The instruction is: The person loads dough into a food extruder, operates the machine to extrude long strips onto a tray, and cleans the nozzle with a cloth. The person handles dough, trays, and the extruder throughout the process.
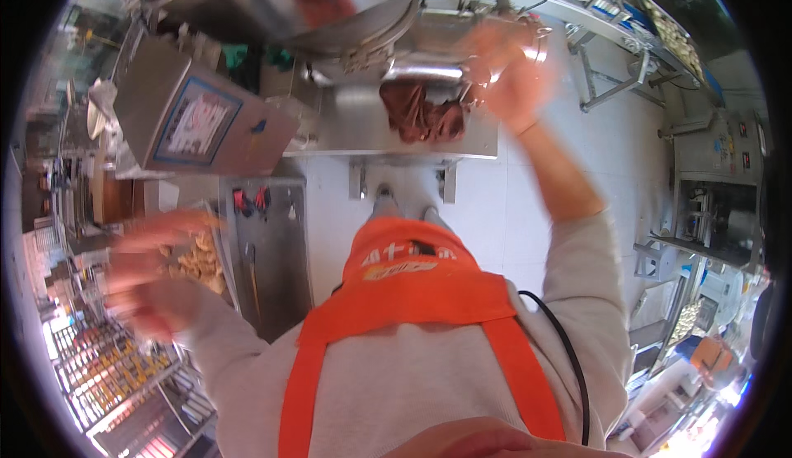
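My right hand (pixel 507 75) reaches forward to the outlet of a steel meat grinder (pixel 429 42), its fingers at the metal spout. Dark red ground meat (pixel 421 113) hangs just left of the hand, under the spout. The hand is blurred, and I cannot tell whether it grips anything. My left hand (pixel 153 272) is out to my left, blurred, fingers spread, holding nothing, above a tray of pale food pieces (pixel 200 262). I wear an orange apron (pixel 412 293) over a grey sweater.
A steel box with a label (pixel 198 120) hangs at the left. A steel table (pixel 268 244) stands below it. Racks of packaged goods (pixel 115 375) sit at lower left. Machines and trays of food (pixel 685 46) line the right side. The floor is white tile (pixel 528 202).
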Motion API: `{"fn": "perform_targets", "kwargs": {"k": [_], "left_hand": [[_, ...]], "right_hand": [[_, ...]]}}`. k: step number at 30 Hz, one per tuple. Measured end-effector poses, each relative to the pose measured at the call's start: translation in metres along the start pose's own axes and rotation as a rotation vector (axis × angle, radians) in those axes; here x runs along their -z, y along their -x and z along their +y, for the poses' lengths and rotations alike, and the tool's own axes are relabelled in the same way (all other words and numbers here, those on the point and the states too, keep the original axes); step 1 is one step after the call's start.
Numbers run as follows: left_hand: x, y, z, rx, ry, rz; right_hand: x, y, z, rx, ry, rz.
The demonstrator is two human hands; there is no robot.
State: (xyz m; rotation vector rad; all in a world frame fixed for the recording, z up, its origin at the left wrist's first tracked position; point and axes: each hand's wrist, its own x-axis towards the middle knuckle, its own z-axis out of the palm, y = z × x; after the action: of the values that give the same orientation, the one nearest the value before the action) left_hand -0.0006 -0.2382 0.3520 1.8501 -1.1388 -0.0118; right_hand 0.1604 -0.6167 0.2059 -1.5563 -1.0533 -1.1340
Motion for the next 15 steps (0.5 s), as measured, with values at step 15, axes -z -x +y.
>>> {"fn": "perform_targets", "kwargs": {"k": [15], "left_hand": [[-0.272,-0.012,-0.254,1.02,1.382,0.68]], "right_hand": [[-0.098,0.2,-0.023,-1.58,-0.714,0.022]]}}
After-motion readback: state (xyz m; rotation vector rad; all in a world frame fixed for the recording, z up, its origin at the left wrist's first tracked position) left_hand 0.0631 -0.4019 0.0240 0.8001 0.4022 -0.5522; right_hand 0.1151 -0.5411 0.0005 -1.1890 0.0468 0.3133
